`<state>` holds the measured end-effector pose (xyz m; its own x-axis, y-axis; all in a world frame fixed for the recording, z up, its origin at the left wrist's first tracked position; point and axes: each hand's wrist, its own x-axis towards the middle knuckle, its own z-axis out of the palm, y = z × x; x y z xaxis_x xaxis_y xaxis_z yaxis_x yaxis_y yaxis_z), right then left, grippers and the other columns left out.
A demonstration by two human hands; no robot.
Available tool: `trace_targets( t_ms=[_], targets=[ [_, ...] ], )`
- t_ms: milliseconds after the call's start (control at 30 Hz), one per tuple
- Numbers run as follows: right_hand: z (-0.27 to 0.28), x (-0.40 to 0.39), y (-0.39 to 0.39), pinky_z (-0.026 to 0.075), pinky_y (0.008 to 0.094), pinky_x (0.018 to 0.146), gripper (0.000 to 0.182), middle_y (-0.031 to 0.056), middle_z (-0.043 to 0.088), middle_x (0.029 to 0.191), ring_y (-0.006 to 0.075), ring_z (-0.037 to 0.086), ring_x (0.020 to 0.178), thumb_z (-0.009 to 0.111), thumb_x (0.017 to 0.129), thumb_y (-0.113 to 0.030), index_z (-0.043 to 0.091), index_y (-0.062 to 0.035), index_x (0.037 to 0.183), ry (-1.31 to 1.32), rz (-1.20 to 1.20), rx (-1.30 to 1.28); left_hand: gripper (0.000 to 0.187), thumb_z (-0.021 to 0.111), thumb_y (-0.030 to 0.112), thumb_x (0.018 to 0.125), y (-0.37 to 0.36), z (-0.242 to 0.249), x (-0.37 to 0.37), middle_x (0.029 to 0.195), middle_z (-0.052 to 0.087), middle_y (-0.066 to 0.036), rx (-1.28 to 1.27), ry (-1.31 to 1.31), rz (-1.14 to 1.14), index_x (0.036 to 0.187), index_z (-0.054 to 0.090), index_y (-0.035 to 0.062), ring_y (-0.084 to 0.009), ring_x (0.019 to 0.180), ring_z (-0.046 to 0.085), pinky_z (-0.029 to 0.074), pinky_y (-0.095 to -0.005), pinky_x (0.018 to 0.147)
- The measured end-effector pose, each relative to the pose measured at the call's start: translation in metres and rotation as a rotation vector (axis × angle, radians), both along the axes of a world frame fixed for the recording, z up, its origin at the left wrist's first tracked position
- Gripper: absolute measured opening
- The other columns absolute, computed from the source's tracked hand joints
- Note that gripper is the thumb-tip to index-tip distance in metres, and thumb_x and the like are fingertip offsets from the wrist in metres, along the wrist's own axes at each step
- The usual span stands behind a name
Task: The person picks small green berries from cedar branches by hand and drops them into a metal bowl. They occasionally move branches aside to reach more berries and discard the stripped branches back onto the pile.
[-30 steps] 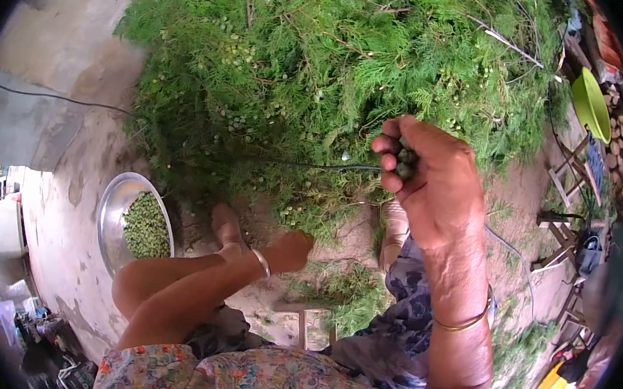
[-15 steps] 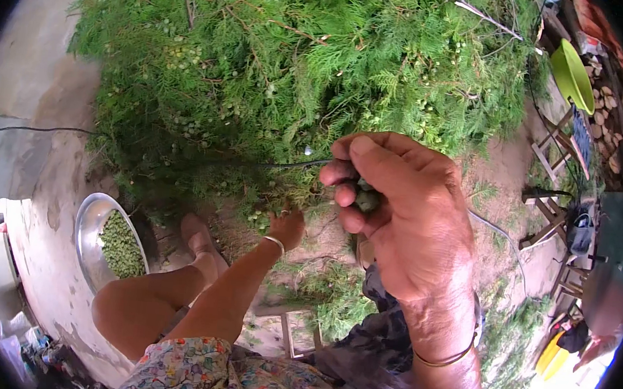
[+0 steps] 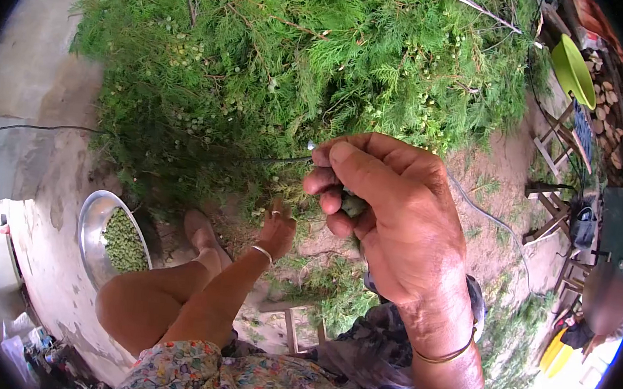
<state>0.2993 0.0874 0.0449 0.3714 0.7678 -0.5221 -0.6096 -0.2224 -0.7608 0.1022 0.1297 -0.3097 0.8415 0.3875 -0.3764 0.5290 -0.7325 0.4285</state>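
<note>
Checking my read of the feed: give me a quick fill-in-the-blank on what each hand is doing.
1. The right hand is closed on small ____ seed pods.
2. The left hand reaches into the pile of ____.
3. The metal bowl lies on the person's ____ side.

Missing words: green; branches; left

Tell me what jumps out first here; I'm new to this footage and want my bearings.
The right hand fills the centre, close to the camera, closed on a few small green cones. Behind it a big heap of green conifer branches covers the top. Lower left, a metal bowl of picked green cones sits on the ground, and the left hand reaches into the heap's edge.
</note>
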Motion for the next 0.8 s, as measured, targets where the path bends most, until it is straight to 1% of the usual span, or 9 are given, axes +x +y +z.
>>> trace_targets(
  t_ms=[33,67,100,300,367,400,567,633,800],
  targets=[
    [0.000,0.001,0.001,0.040,0.0208,0.051,0.019,0.0089,0.062,0.076,0.0097,0.052,0.061,0.055,0.088,-0.014,0.060,0.0034,0.092,-0.003,0.006,0.001,0.033,0.053,0.018,0.077,-0.003,0.036,0.014,0.130,0.044,-0.019,0.199,0.293,-0.248,0.107,0.061,0.0061,-0.0385,0.129,0.030,0.018,-0.0596,0.105],
    [0.001,0.001,0.002,0.040,0.0208,0.051,0.019,0.0089,0.062,0.076,0.0097,0.052,0.061,0.055,0.088,-0.014,0.060,0.0034,0.092,-0.006,0.005,-0.007,0.032,0.049,0.020,0.081,-0.017,-0.026,-0.001,0.139,0.036,-0.015,0.109,0.081,-0.093,0.109,0.060,0.0086,-0.0394,0.134,0.018,0.017,-0.0629,0.103],
    [0.001,0.001,0.003,0.040,0.0206,0.051,0.019,0.0089,0.062,0.077,0.0095,0.052,0.061,0.055,0.088,-0.015,0.060,0.0035,0.092,-0.011,0.010,-0.026,0.032,0.049,0.020,0.081,-0.021,-0.026,0.001,0.139,0.036,-0.015,0.102,0.077,-0.094,0.109,0.060,0.0086,-0.0394,0.134,0.018,0.017,-0.0629,0.103],
    [-0.003,0.005,0.005,0.040,0.0199,0.051,0.019,0.0091,0.062,0.077,0.0093,0.052,0.061,0.054,0.088,-0.015,0.059,0.0036,0.092,-0.037,0.043,-0.052,0.031,0.050,0.011,0.079,-0.015,-0.040,0.012,0.127,0.047,-0.017,0.218,0.140,-0.061,0.108,0.057,0.0049,-0.0313,0.124,0.039,0.022,-0.0601,0.101],
    [-0.002,0.005,0.004,0.040,0.0198,0.051,0.019,0.0091,0.062,0.077,0.0092,0.052,0.061,0.054,0.088,-0.014,0.059,0.0035,0.092,-0.043,0.046,-0.032,0.026,0.056,0.007,0.072,0.004,-0.010,0.012,0.104,0.061,-0.016,0.177,0.167,-0.092,0.097,0.060,0.0040,-0.0301,0.099,0.058,0.039,-0.0512,0.089],
    [-0.003,0.005,0.004,0.040,0.0197,0.051,0.019,0.0087,0.062,0.076,0.0091,0.052,0.061,0.054,0.088,-0.015,0.060,0.0033,0.092,-0.049,0.042,-0.035,0.022,0.062,0.004,0.064,0.010,-0.041,-0.005,0.080,0.064,-0.015,-0.059,-0.372,0.321,0.086,0.061,0.0038,-0.0320,0.072,0.062,0.048,-0.0422,0.069],
    [-0.002,0.002,0.003,0.040,0.0194,0.051,0.018,0.0072,0.062,0.075,0.0086,0.053,0.061,0.055,0.087,-0.015,0.060,0.0022,0.090,-0.056,0.050,-0.007,0.027,0.069,0.003,0.065,0.063,0.038,-0.011,0.075,0.065,-0.017,-0.185,-0.331,0.679,0.089,0.061,-0.0033,-0.0282,0.065,0.064,0.052,-0.0381,0.058],
    [-0.004,0.002,0.003,0.040,0.0194,0.051,0.016,0.0063,0.062,0.076,0.0082,0.053,0.061,0.055,0.085,-0.013,0.061,0.0013,0.088,-0.151,0.069,-0.012,0.024,0.068,-0.001,0.071,0.079,0.082,-0.005,0.076,0.065,-0.015,-0.888,-0.626,1.230,0.093,0.059,-0.0062,-0.0254,0.067,0.065,0.054,-0.0355,0.056],
    [-0.003,-0.002,0.006,0.040,0.0203,0.049,0.013,0.0049,0.060,0.069,0.0083,0.053,0.058,0.059,0.080,-0.009,0.062,0.0034,0.083,-0.285,0.059,0.044,0.015,0.065,-0.002,0.077,0.112,0.189,0.004,0.072,0.063,-0.011,-1.061,-0.683,1.158,0.090,0.059,-0.0042,-0.0204,0.065,0.064,0.055,-0.0325,0.051]
  ],
)
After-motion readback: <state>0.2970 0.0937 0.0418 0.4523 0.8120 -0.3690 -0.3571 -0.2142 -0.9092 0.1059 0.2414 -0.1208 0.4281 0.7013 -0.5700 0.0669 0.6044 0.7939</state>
